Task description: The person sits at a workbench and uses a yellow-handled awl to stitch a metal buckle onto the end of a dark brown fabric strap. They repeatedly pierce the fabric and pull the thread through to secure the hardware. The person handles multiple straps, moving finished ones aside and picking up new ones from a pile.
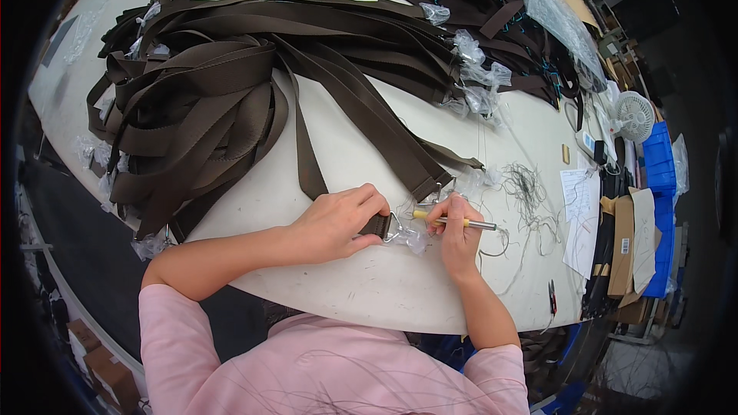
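My left hand (336, 224) is closed on the end of a dark brown webbing strap (309, 165), pinning it near the table's front edge. A metal ring (395, 223) sticks out of that strap end past my fingers, with clear plastic wrap (413, 240) around it. Pinched in my right hand (457, 237) is a slim pen-like tool (482, 224), silver at one end and yellow at the other. Its yellow end points left toward the ring, apart from the strap. Just beyond my right hand lies another strap end (425, 184) with metal hardware.
A big heap of brown straps (192, 107) covers the table's left and back. More straps with teal-edged rings (507, 23) lie at the far right. Loose thread (526, 192), small red-and-black snips (552, 297), paper sheets (578, 211), a white fan (635, 114) and cardboard (624, 246) line the right side.
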Available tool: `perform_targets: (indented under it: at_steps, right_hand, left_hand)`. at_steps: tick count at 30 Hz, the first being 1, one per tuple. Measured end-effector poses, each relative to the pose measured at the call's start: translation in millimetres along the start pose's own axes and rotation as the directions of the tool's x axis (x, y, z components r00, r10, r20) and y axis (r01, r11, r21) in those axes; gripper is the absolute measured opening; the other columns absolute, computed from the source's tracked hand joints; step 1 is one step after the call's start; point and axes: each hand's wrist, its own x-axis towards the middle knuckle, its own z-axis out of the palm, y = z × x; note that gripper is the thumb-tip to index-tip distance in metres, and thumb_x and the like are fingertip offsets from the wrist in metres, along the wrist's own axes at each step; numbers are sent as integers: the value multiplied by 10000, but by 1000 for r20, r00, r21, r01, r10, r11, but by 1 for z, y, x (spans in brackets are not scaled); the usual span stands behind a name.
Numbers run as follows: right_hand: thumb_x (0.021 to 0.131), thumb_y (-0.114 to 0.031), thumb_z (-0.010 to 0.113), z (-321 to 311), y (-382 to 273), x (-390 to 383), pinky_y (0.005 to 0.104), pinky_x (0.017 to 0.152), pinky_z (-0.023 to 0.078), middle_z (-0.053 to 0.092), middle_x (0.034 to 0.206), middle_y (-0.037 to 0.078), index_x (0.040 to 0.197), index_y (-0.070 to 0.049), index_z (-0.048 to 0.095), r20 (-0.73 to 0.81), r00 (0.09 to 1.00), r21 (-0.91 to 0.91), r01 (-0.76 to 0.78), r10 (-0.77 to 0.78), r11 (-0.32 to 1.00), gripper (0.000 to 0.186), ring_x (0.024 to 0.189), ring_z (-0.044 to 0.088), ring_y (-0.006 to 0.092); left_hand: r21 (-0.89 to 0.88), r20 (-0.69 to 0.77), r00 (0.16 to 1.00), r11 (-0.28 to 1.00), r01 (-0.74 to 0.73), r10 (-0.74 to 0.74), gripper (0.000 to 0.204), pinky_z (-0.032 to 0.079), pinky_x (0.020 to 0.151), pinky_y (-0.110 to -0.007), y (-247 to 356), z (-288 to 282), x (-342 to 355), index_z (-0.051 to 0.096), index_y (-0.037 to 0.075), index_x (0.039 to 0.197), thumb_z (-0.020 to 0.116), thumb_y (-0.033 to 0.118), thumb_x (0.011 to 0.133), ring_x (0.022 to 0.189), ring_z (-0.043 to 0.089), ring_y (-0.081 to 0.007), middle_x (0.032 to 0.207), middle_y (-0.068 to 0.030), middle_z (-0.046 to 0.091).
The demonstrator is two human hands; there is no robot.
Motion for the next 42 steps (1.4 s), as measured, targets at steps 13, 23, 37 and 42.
perform_targets:
  at_steps: [13, 23, 37, 42]
  right_hand:
    - [1049, -133, 533, -14, -23, -8, 283, 583, 497, 688, 816, 115, 1006, -20, 674, 72, 831, -329, 541, -551, 774, 186, 604, 616, 186]
    - [694, 41, 743, 10, -14, -8, 371, 745, 495, 659, 944, 95, 948, -91, 593, 465, 777, -398, 612, -424, 684, 323, 875, 607, 295]
    - [728, -27, 813, 21, -2, -13, 408, 757, 448, 621, 907, 95, 893, -103, 503, 448, 735, -472, 678, -509, 563, 359, 821, 562, 310]
    - [657, 34, 759, 14, 5, -17, 410, 735, 455, 603, 859, 71, 857, -109, 486, 391, 765, -428, 643, -511, 635, 367, 819, 568, 298]
  left_hand:
    - [103, 22, 978, 972, -210, 209, 456, 550, 832, -407, -14, -11, 6, 607, 59, 1268, 774, 111, 846, 1009, 636, -275, 1177, -116, 585]
    - [51, -100, 984, 989, -142, 147, 459, 531, 930, -404, -19, -8, -2, 599, 28, 1238, 784, 73, 820, 1135, 593, -302, 1200, -120, 583]
    - [5, -23, 993, 993, -120, 120, 434, 528, 861, -386, -24, -12, 8, 621, 84, 1240, 767, 78, 831, 1081, 603, -280, 1168, -96, 589]
    - [-9, -27, 992, 992, -124, 124, 406, 511, 856, -397, -24, -13, 7, 604, 69, 1203, 757, 51, 827, 1075, 591, -282, 1144, -101, 567]
